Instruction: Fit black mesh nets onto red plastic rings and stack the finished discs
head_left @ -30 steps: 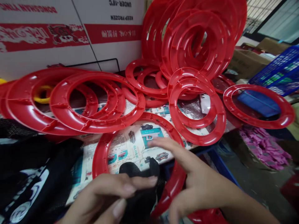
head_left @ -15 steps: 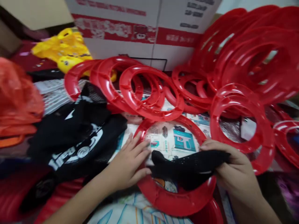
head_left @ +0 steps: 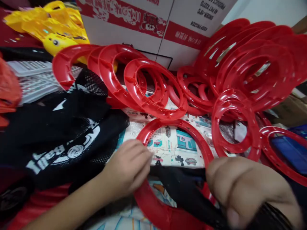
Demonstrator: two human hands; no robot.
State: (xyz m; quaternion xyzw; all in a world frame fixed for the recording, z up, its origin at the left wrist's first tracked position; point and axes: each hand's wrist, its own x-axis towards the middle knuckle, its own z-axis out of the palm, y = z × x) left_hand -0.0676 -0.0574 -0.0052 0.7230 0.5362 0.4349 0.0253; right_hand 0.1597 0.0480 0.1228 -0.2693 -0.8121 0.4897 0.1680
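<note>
A red plastic ring [head_left: 200, 140] lies in front of me. My left hand [head_left: 131, 164] is closed at its left side, with the fingers curled over the rim. Black fabric [head_left: 184, 188] stretches across the ring's opening, from beside my left fingertips to my right hand [head_left: 251, 188]. My right hand is clenched round the bunched fabric at the ring's right side, near the camera. What lies under my left fingers is partly hidden. To the left is a black mesh cloth [head_left: 93, 105] with white printing and a ball picture.
Several red rings [head_left: 155, 111] overlap behind, and a larger stack [head_left: 263, 64] leans at the back right. A white-and-red carton [head_left: 134, 32] stands at the back. Yellow plastic items [head_left: 55, 28], grey trays [head_left: 33, 83] and an orange bag [head_left: 9, 86] are at left. Printed packaging [head_left: 168, 143] lies beneath the ring.
My right hand has come nearer the camera and closed into a fist, drawing the black fabric right and down. My left fingers have gone from spread to curled. The view has shifted slightly.
</note>
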